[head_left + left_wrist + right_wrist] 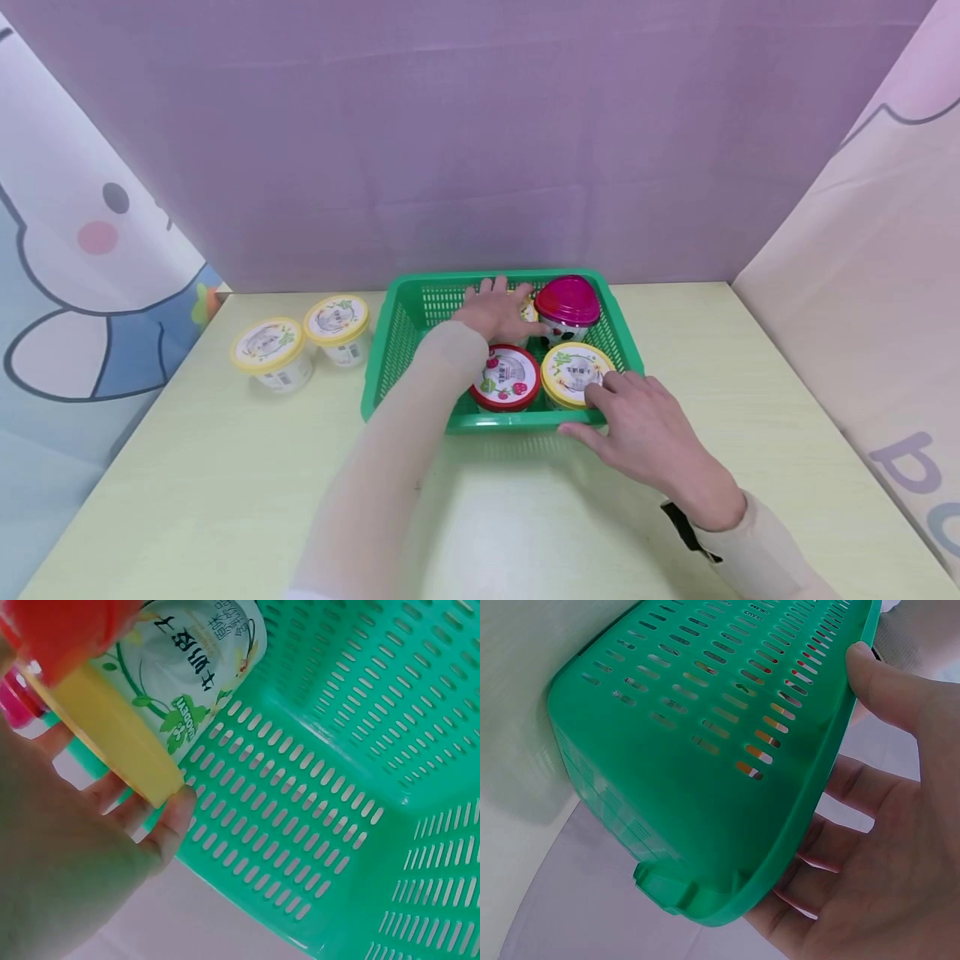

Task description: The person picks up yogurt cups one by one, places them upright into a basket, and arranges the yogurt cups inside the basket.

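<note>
A green perforated basket stands on the table with several lidded paper tubs in it. My left hand reaches down into its back middle, fingers spread around the yellow lid of a white tub; fingertips touch the lid's edge. From above, the hand covers most of that tub. Beside it, at back right, is a tub with a domed pink lid. In front are a red-lidded tub and another yellow-lidded tub. My right hand grips the basket's front right rim, thumb outside and fingers inside.
Two yellow-lidded tubs, a nearer one and a farther one, stand left of the basket on the pale table. A purple cloth rises behind the basket. Printed cloths hang at both sides.
</note>
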Demonstrator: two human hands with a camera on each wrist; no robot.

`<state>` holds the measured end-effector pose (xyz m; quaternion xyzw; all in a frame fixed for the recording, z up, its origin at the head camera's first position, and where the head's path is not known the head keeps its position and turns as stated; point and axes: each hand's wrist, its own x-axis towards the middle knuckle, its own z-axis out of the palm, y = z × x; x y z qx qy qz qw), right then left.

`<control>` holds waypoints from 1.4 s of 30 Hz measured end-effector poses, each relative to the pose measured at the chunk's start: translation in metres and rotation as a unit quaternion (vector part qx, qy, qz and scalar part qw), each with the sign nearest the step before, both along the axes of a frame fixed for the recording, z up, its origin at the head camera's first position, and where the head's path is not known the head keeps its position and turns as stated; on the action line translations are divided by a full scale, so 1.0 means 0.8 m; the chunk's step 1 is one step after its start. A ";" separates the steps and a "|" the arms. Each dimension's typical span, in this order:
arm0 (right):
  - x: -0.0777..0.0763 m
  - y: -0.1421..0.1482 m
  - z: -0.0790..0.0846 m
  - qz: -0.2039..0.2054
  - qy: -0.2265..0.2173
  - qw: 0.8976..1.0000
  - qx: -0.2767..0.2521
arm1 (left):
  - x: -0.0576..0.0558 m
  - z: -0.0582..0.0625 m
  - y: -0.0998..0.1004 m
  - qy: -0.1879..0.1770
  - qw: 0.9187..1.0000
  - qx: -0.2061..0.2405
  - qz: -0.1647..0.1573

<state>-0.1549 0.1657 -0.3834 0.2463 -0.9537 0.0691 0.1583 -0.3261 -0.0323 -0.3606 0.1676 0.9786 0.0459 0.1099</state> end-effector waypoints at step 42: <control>0.000 -0.002 0.000 -0.006 -0.009 1.000 -0.004 | 0.036 0.068 -0.126 0.074 0.996 -0.045 -0.033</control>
